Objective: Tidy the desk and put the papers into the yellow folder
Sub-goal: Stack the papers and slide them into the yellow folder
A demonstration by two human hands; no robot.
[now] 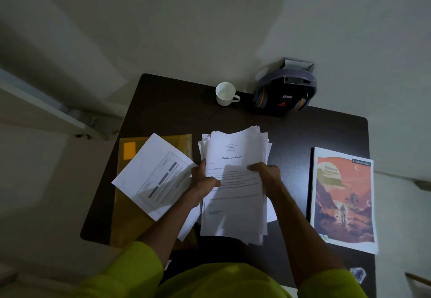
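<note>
Paper stack (233,181): white printed sheets, loosely squared, edges fanned out at the far end and on the right side; top sheet headed "Medical Certificate"; lies mid-desk, between the folder and the notebook
Left hand (203,178): grips the stack's left edge, thumb over the top sheet, other fingers hidden under the paper
Right hand (265,174): fingers curled together over the top sheet at the right side, clamping the stack; thumb position cannot be told
Loose sheet (156,176): a certificate page turned at an angle, lying on the folder, its right corner tucked beneath the left hand
Yellow folder (130,216): flat on the desk's left side, closed as far as can be seen, orange label near its far left corner, mostly covered by the loose sheet
Desk (177,108): dark top
Notebook (342,199): right side, orange illustrated cover, apart from the stack
Cup (225,93): white, upright at the far edge
Headphones (285,94): dark, beside the cup, at the far edge
Sleeves (130,272): bright green
</note>
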